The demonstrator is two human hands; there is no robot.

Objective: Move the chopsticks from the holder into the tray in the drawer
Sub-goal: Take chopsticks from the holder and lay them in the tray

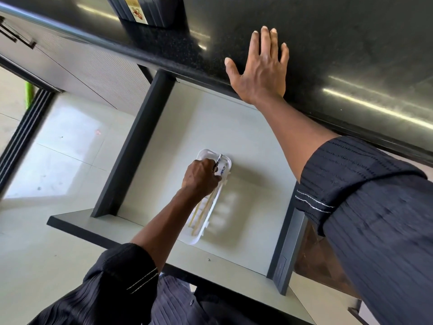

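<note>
Some chopsticks (pixel 199 215) clamped by left hand (pixel 200 175) in tray (pixel 206 151) (white); right hand (pixel 260 69) flat on countertop (pixel 351 55).

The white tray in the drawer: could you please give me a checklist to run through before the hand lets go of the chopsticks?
1. Drawer open far enough: ok, the whole tray is exposed.
2. Chopsticks lined up: ok, they lie lengthwise inside the tray's rim.
3. Left hand grip: ok, its fingers curl round the chopsticks' patterned ends.
4. Right hand clear of the drawer: ok, it rests flat on the countertop.
5. More chopsticks to fetch: cannot tell, the dark container on the countertop is cut off by the frame.
</note>
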